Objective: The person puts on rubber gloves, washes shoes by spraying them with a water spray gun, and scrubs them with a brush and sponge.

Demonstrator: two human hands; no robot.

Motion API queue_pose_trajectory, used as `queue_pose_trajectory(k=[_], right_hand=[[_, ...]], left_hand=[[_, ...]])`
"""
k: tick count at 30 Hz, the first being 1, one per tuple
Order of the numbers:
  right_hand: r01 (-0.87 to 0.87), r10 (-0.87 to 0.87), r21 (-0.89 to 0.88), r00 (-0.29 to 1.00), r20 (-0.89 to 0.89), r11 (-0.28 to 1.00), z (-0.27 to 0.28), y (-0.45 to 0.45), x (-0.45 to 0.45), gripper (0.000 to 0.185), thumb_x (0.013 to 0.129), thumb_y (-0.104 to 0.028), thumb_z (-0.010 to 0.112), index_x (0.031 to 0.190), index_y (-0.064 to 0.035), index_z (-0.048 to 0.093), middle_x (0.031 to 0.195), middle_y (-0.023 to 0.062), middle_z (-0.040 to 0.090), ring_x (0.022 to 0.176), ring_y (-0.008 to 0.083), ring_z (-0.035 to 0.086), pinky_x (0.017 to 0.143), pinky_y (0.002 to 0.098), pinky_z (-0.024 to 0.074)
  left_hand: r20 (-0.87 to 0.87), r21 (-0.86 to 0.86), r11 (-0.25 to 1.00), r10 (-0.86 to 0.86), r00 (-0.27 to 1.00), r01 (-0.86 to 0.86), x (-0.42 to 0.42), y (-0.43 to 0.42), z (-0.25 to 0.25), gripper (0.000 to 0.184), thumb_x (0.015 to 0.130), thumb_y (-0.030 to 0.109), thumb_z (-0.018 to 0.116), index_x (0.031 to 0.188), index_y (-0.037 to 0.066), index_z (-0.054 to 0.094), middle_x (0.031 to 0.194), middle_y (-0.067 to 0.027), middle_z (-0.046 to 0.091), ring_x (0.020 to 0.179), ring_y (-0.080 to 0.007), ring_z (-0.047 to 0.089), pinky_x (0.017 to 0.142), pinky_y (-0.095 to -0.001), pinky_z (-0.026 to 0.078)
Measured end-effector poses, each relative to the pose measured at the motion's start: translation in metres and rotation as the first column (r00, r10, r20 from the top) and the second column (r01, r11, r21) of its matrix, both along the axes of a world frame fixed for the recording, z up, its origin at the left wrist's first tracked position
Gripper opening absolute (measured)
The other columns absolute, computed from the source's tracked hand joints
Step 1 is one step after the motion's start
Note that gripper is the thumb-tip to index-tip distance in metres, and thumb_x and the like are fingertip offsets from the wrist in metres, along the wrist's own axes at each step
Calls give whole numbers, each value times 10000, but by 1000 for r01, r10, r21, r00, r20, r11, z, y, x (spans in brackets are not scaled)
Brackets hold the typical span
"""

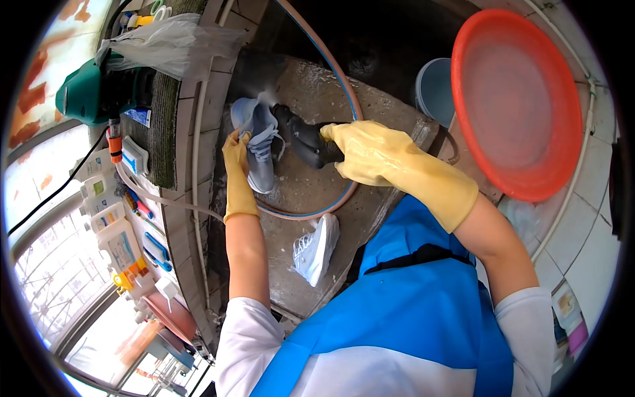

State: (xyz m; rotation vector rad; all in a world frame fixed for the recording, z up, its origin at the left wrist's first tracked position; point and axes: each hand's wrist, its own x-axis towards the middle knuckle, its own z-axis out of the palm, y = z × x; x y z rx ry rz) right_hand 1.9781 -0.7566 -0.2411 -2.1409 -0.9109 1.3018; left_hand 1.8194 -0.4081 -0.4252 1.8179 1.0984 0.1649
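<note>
Both my hands wear yellow rubber gloves. My left hand (237,153) grips the side of a grey-blue sneaker (262,149) with white laces, held over the wet stone slab. Closed around the handle of a black spray nozzle (307,140) is my right hand (364,151). The nozzle's head points at the shoe's opening, and whitish spray or mist shows there. A second sneaker, pale with a white sole (317,249), lies on its side on the slab, nearer my body.
A pinkish hose (337,73) with a blue stripe curves over the slab (301,83). At right stand a large red basin (461,99) and a grey-blue bucket (419,89). Bottles, brushes and a green machine (81,92) line the left ledge.
</note>
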Motion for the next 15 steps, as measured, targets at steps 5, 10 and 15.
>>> queue_pose_trajectory(k=[5,10,15], right_hand=[[17,-18,19,998,56,1000,-17,1,-3,577,880,-149,624,1442,-87,510,1205,201,692,1158,385,646,937,486,546],[-112,110,18,990,86,994,-21,-2,-16,562,875,-142,624,1412,-47,487,1093,232,707,1065,395,680,905,481,551],[-360,345,82,927,149,929,-16,-8,-41,509,842,-81,623,1338,-5,531,993,228,729,941,394,725,805,465,580]], left_hand=[[53,-66,998,20,998,-16,-6,13,-13,309,926,86,719,1217,-16,698,1098,-63,731,998,-147,653,940,-299,495],[46,-43,999,-6,999,8,-6,10,-7,327,915,89,719,1230,2,710,1125,-71,729,1019,-161,653,950,-303,488],[19,0,1000,-26,999,26,5,-20,10,363,897,67,717,1259,36,723,1166,-76,736,1047,-168,656,958,-302,493]])
